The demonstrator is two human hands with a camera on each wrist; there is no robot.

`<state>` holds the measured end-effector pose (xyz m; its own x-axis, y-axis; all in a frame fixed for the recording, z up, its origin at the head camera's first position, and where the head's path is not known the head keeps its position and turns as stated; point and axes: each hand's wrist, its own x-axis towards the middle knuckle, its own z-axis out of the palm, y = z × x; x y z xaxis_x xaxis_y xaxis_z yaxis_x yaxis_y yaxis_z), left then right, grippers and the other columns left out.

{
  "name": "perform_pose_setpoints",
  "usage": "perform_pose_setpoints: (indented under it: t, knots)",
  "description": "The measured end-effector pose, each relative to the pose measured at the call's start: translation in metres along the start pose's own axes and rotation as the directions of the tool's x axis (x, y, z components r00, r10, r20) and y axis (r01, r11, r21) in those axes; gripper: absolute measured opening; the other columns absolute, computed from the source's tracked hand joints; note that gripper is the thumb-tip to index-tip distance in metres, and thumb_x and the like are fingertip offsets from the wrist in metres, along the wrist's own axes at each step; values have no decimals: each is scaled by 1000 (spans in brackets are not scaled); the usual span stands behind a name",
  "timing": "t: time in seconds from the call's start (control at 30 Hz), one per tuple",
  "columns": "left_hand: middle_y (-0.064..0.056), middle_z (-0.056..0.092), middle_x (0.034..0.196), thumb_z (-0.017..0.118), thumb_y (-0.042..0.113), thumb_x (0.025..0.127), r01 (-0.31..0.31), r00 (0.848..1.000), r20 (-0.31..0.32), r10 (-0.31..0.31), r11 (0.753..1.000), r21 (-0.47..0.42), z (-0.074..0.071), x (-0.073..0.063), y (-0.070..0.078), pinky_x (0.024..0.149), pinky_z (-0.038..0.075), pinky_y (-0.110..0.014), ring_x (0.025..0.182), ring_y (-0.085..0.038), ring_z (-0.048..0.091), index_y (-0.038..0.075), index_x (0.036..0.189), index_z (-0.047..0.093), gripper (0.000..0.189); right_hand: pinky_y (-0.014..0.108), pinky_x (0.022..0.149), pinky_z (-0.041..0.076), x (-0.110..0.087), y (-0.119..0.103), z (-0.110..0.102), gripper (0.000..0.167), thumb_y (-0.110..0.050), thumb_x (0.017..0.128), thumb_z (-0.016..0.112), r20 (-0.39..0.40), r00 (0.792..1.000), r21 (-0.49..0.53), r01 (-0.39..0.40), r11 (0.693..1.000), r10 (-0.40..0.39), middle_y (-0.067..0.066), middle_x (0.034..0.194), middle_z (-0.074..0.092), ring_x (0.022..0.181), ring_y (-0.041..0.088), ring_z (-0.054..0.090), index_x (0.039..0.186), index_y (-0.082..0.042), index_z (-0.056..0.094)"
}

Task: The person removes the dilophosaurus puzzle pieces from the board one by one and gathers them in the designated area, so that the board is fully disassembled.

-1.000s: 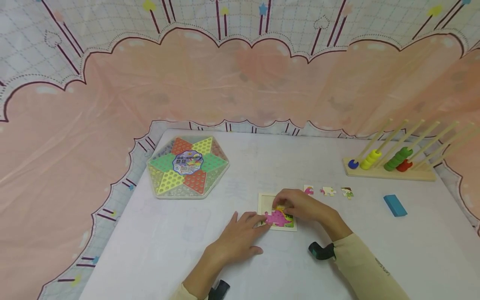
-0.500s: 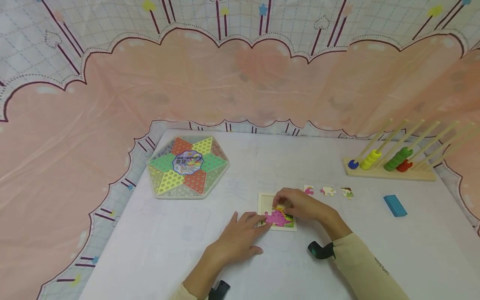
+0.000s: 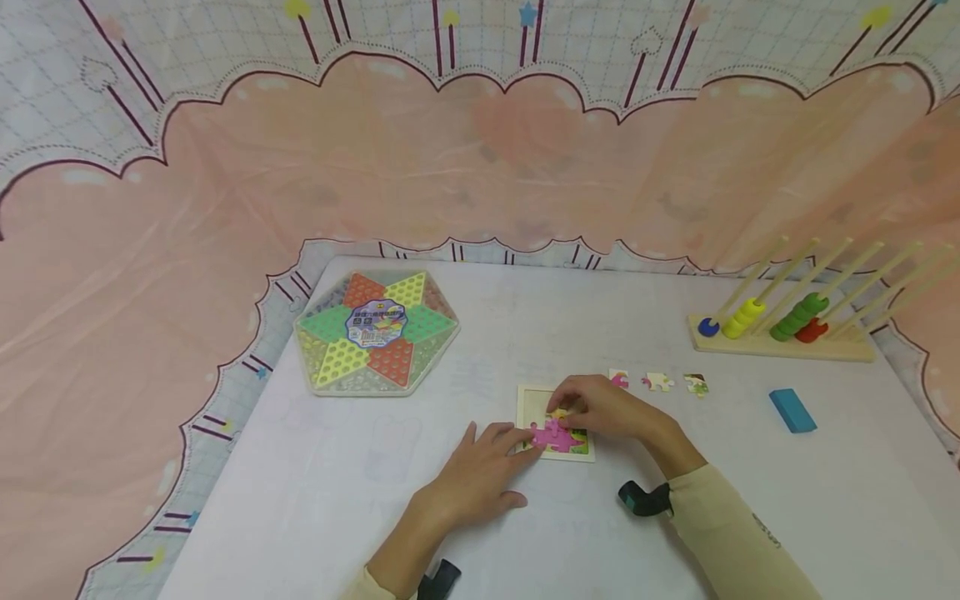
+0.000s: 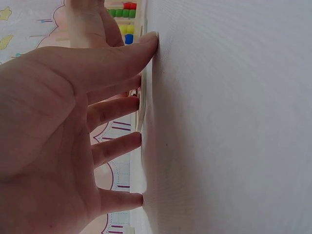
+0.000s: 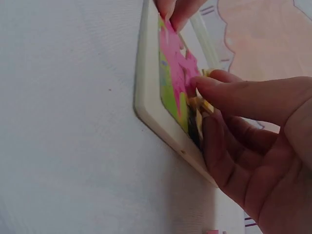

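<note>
A small wooden jigsaw tray [image 3: 534,403] lies on the white table, its lower half filled with a pink animal picture [image 3: 553,439] on green. Above that picture, my right hand [image 3: 603,407] pinches a yellow-and-pink jigsaw piece [image 3: 558,415] between thumb and fingers. In the right wrist view, the held piece [image 5: 208,106] is largely covered by the fingers and stands slightly tilted at the picture's edge. My left hand [image 3: 480,467] lies at the tray's left side with fingers spread and fairly straight. Its fingertips touch the tray edge and the pink picture.
Three loose jigsaw pieces [image 3: 658,382] lie in a row beyond the right hand. A blue block [image 3: 792,411] sits farther right. At the back right stands a wooden peg rack [image 3: 780,346] with coloured beads. A hexagonal game box [image 3: 377,367] lies at the back left.
The piece in my right fingers has turned slightly and shows more pink beside the picture. Both hands otherwise keep their places. The head view has shifted a little.
</note>
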<state>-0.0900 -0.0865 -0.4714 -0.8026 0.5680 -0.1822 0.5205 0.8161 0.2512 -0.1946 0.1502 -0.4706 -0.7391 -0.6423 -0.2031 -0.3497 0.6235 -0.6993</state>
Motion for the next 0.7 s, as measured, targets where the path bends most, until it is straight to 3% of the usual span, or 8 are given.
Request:
perform_pose_setpoints:
  t: [0.3, 0.7]
  knots:
    - [7, 47, 157, 76, 45, 89, -1, 1000, 1, 1, 1000, 16, 1, 1, 0, 117, 35, -67, 148, -24, 40, 33, 150, 52, 66, 19, 80, 53, 1, 4, 3, 17, -11, 90, 76, -22, 1000, 29, 12, 1000, -11, 2, 105, 73, 90, 13, 58, 107, -13, 73]
    - [6, 46, 159, 75, 45, 90, -1, 1000, 0, 1, 1000, 14, 1, 2, -1, 118, 34, -67, 149, -25, 40, 32, 150, 52, 66, 20, 80, 52, 2, 1, 3, 15, -10, 95, 70, -1, 999, 65, -37, 997, 37, 2, 103, 67, 92, 15, 57, 108, -13, 67]
